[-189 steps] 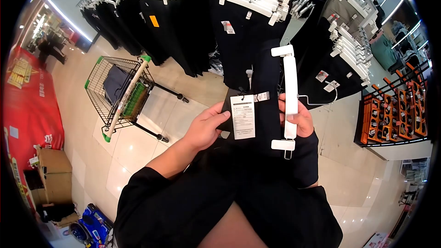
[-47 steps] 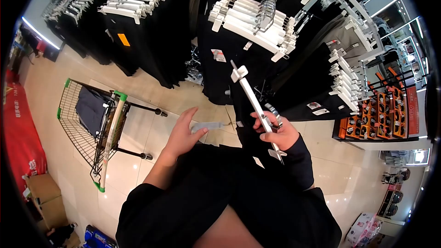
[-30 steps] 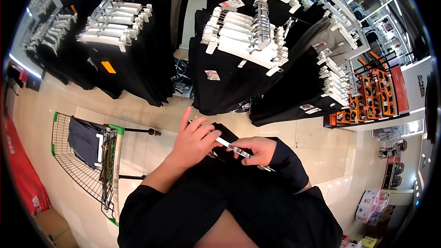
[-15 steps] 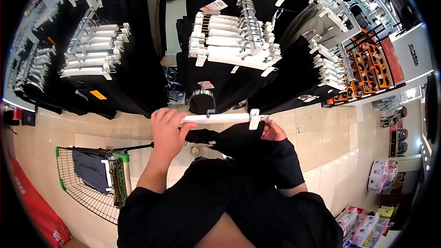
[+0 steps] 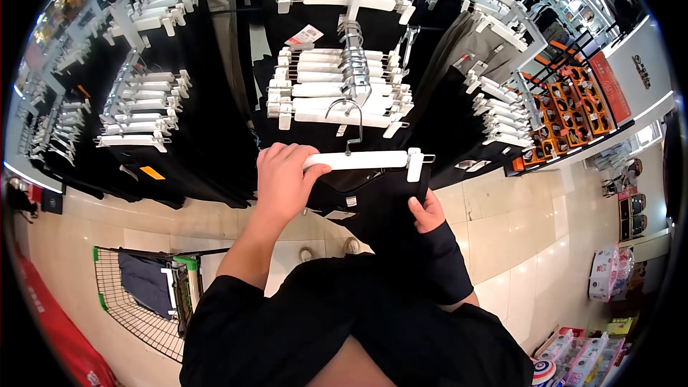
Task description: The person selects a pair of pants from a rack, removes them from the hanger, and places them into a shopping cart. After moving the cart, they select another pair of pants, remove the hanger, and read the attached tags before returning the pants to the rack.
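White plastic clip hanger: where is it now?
The white plastic clip hanger is centre of the head view, gripped by the left hand, black garment clipped under it, just below the rack of white hangers.

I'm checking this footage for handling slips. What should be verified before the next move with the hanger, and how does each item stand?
1. Left hand closed around the white hanger bar: ok.
2. Right hand gripping the black garment below the bar: ok.
3. Right clip sitting at the garment's top edge: ok.
4. Left clip shut on fabric: cannot tell, the left hand covers it.
5. Hook upright: ok.
6. Hook clear of the rack hangers: cannot tell, they overlap in view.
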A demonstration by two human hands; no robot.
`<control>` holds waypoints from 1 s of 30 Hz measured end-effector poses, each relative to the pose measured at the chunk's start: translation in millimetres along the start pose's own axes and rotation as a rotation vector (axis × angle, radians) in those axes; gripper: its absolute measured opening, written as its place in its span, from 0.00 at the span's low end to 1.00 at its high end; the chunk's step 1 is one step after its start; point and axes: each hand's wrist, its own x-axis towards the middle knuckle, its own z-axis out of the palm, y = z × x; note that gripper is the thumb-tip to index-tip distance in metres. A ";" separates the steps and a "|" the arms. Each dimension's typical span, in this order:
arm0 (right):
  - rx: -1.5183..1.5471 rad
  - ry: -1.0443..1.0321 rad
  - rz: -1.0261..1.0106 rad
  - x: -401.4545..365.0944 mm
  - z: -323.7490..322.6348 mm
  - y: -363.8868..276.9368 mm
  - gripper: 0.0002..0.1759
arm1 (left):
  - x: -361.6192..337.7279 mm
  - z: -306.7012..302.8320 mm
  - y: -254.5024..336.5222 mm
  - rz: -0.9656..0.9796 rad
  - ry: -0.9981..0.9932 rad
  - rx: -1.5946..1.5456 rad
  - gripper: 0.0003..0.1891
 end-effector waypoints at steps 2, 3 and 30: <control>-0.043 0.059 -0.002 7.1 -11.8 1.5 0.20 | 8.8 4.9 8.5 0.016 -0.004 0.015 0.13; -0.038 0.049 -0.007 10.4 -16.4 1.4 0.20 | 11.8 7.9 10.6 0.017 0.003 0.025 0.13; -0.354 0.340 0.090 34.3 -119.9 106.2 0.18 | 27.8 58.7 -7.9 0.081 0.093 0.264 0.16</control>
